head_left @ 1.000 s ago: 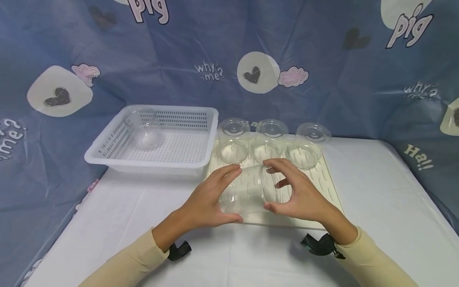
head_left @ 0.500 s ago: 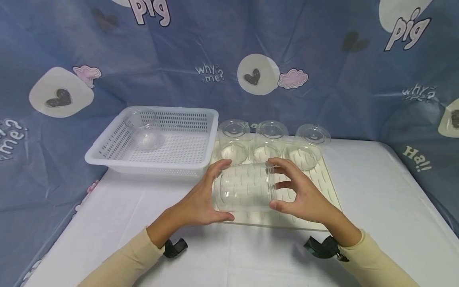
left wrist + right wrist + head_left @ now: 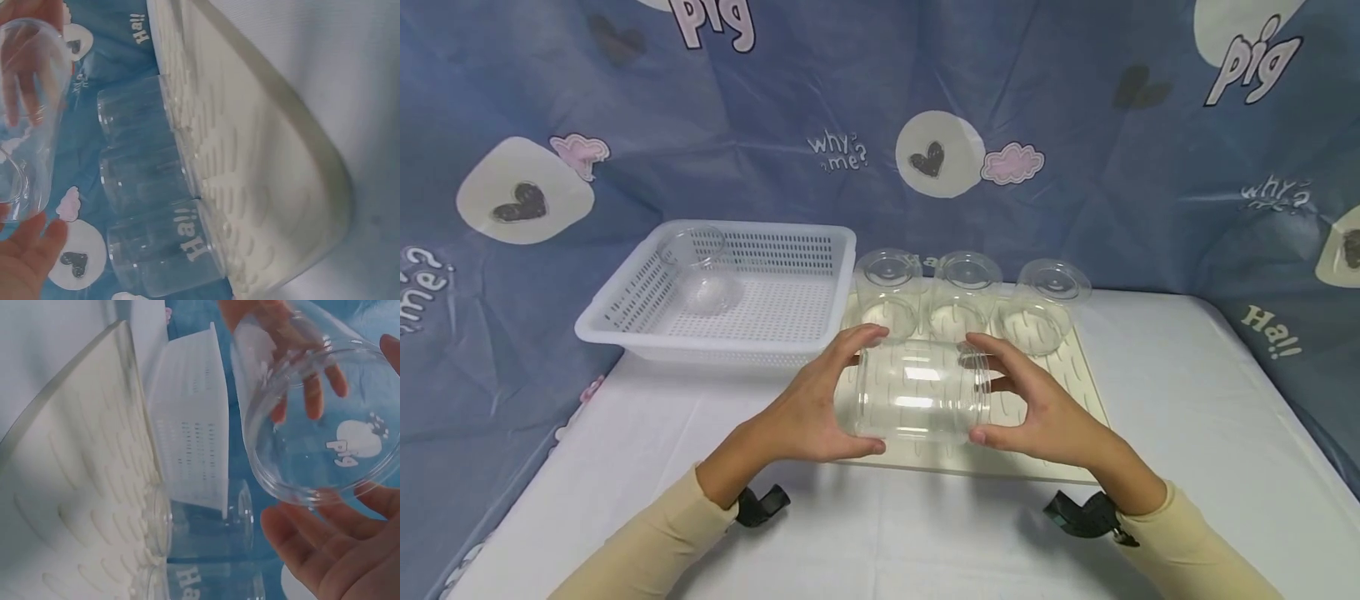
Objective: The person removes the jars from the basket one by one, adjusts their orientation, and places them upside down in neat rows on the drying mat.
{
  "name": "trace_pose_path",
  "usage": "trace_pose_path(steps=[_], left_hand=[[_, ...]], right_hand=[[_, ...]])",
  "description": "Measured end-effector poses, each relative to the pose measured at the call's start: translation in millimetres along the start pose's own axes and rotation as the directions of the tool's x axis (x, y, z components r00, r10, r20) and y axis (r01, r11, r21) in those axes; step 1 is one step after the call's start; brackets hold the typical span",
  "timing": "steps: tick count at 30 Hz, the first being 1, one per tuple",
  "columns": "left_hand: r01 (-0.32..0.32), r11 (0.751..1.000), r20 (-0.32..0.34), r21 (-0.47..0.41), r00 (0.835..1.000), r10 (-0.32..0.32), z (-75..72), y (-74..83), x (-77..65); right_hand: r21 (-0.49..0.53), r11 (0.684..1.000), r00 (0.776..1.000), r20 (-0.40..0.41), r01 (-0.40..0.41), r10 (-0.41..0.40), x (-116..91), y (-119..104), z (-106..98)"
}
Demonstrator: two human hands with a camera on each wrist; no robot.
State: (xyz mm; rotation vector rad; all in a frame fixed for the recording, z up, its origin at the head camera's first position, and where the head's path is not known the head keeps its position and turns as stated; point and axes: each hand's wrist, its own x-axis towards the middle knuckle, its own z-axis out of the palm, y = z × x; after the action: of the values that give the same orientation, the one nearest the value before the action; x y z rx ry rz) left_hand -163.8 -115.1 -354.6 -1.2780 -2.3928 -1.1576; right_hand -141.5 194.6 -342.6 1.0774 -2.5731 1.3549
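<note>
Both hands hold a clear, see-through jar on its side above a cream ridged mat. My left hand grips its left end, thumb below and fingers above. At the other end, my right hand has its thumb and fingers around the rim. The right wrist view looks in through the jar's wide round mouth, with the left hand's fingers showing through the clear wall. Behind the held jar, three similar jars stand in a row along the mat's back edge.
A white perforated basket stands left of the mat, with another clear jar inside it. White cloth covers the table. A blue printed curtain hangs close behind the jars and basket.
The jar has turned from a slant to nearly level and facing sideways. My left hand has shifted left along with its end, and the right hand slightly right. Basket and standing jars stay put.
</note>
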Motion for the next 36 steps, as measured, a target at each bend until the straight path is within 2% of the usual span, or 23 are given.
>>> trace_pose_path(steps=[3, 7, 13, 17, 20, 30, 34, 36], left_hand=[[-0.019, 1.000, 0.015, -0.023, 1.000, 0.019, -3.7, 4.2, 3.8], [-0.045, 0.999, 0.024, 0.004, 0.999, 0.045, -8.5, 11.4, 10.8], [-0.038, 0.999, -0.007, -0.002, 0.999, 0.038, -10.0, 29.2, 21.6], [-0.050, 0.998, -0.041, -0.037, 0.998, 0.048, -7.1, 35.0, 24.5], [-0.064, 0.996, -0.047, -0.065, 0.997, 0.061, -5.6, 37.0, 26.6], [0.011, 0.999, -0.012, -0.044, 1.000, -0.012, -4.4, 41.2, 32.1], [0.020, 1.000, -0.005, -0.020, 1.000, -0.020, -3.6, 41.2, 34.6], [0.033, 0.999, -0.002, -0.012, 0.999, -0.033, -4.7, 41.0, 35.1]], right_hand=[[-0.047, 0.999, 1.000, 0.021, -0.013, 0.014, -2, 2, 0], [-0.075, 0.997, 0.997, 0.062, -0.034, 0.039, -5, 6, 0], [-0.041, 0.999, 0.994, 0.101, -0.025, 0.029, -9, 10, 2], [-0.041, 0.999, 0.993, 0.108, -0.033, 0.037, -10, 12, 4], [-0.053, 0.996, 0.992, 0.104, -0.068, 0.073, -10, 11, 5], [-0.120, 0.991, 0.991, 0.110, -0.060, 0.074, -11, 15, 4], [-0.178, 0.981, 0.985, 0.138, -0.074, 0.099, -22, 21, -3], [-0.242, 0.967, 0.984, 0.134, -0.080, 0.115, -32, 26, -10]])
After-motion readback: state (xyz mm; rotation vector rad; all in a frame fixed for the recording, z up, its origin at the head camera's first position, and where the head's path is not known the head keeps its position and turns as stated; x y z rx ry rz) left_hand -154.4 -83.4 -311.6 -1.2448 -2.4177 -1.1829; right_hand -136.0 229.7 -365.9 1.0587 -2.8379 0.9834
